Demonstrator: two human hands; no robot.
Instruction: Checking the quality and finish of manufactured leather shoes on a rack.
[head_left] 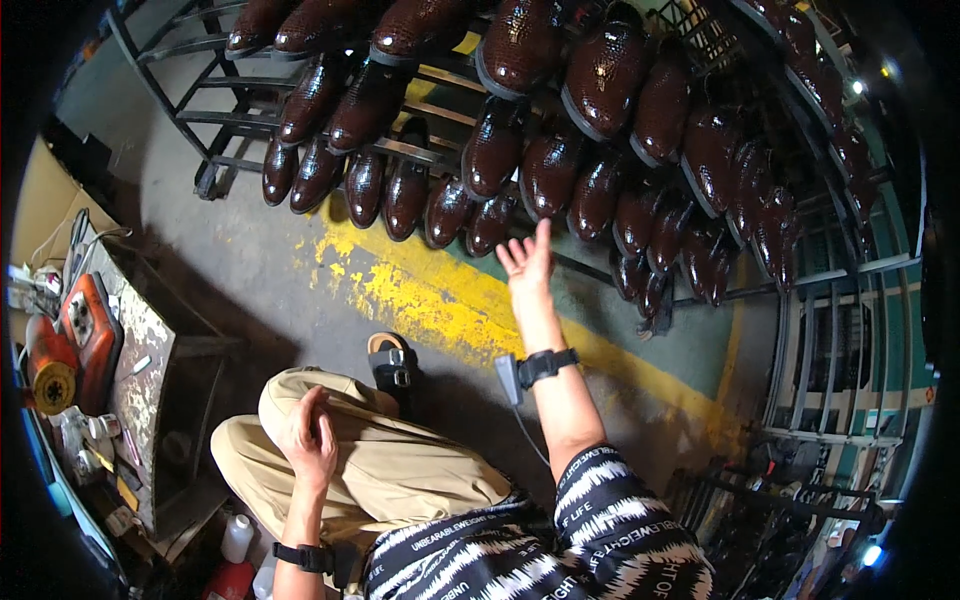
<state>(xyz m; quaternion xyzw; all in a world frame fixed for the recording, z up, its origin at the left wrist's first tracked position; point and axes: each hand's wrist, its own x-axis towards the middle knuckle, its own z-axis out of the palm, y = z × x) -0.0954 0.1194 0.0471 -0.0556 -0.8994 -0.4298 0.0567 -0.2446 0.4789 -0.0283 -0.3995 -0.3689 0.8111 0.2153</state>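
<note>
My right hand reaches forward with its fingers spread and nothing in it. Its fingertips are just below a glossy dark brown shoe with a scale-like pattern; whether they touch it, I cannot tell. Several more such shoes hang toe-down in rows on a dark metal rack. Over the beige trousers, by my bent knee, is my left hand, with loosely bent fingers and no object seen in it. A dark band with a small grey device and a cable sits on my right wrist.
At the left stands a worn workbench bearing an orange tool, small bottles and scraps. A white bottle is below it. Yellow paint marks the concrete floor. Another metal rack rises at the right. My sandalled foot is ahead.
</note>
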